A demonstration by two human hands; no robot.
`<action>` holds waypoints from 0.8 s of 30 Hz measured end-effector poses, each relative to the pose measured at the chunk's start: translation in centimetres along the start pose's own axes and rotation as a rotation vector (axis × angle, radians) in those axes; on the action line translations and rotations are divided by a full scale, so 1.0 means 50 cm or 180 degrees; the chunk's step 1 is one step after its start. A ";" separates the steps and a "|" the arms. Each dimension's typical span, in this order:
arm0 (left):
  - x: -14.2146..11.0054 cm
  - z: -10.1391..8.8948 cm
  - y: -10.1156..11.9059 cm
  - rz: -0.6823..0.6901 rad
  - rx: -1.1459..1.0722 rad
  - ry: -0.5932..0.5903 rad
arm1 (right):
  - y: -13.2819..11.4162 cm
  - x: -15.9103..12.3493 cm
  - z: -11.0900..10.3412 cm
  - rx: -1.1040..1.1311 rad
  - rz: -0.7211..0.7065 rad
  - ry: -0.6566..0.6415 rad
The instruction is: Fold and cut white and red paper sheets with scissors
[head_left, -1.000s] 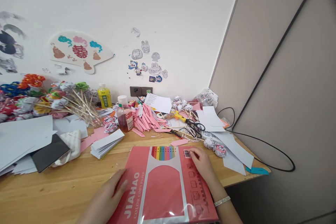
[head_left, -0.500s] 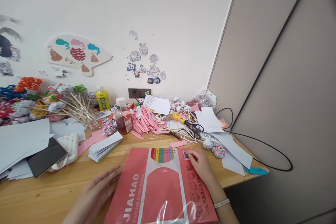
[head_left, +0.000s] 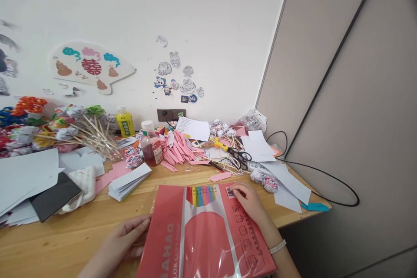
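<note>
A red pack of colour copy paper [head_left: 202,234] in clear shiny plastic lies at the table's front, its lower end running out of view. My left hand [head_left: 125,241] is closed at its left edge, thumb along the side and the other fingers partly hidden behind the wrapper. On the upper right of the pack, by the barcode, my right hand [head_left: 246,197] presses with bent fingers; its fingertips are partly hidden. A bracelet [head_left: 277,246] circles that wrist. Behind the pack lies a folded pink paper strip [head_left: 220,177].
Folded pink strips [head_left: 179,147] are heaped at the back beside a bottle of red liquid [head_left: 151,145]. Scissors [head_left: 240,156] and a yellow glue gun [head_left: 219,143] lie right of them. Stacked white paper slips [head_left: 128,182] and a black flat object [head_left: 55,197] lie left.
The pack has shifted slightly right, and its left side looks tilted up. My left hand has closed in on its edge; my right hand stays near the barcode. The view has shifted slightly.
</note>
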State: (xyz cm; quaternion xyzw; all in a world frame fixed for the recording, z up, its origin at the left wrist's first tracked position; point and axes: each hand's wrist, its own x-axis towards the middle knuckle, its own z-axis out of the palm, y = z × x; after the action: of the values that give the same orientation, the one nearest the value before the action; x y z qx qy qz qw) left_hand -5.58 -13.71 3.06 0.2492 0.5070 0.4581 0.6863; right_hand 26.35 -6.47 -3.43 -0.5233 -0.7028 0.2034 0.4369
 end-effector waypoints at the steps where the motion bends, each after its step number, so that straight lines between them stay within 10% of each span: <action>1: -0.004 0.005 -0.001 -0.0031 0.0039 -0.0046 | -0.002 -0.001 -0.001 0.0023 0.0005 -0.0032; 14: -0.032 0.035 -0.054 -0.0589 -0.0704 -0.0169 | -0.018 -0.001 -0.008 0.0124 0.0049 -0.0102; 24: -0.043 0.032 -0.056 0.0067 0.0143 -0.0279 | 0.004 -0.006 -0.005 0.0307 0.0070 -0.0234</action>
State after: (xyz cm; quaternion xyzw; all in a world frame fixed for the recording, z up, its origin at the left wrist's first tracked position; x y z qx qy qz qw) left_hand -3.21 -16.69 2.40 0.2896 0.4839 0.4424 0.6972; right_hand 26.68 -6.74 -3.58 -0.5015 -0.7020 0.2609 0.4332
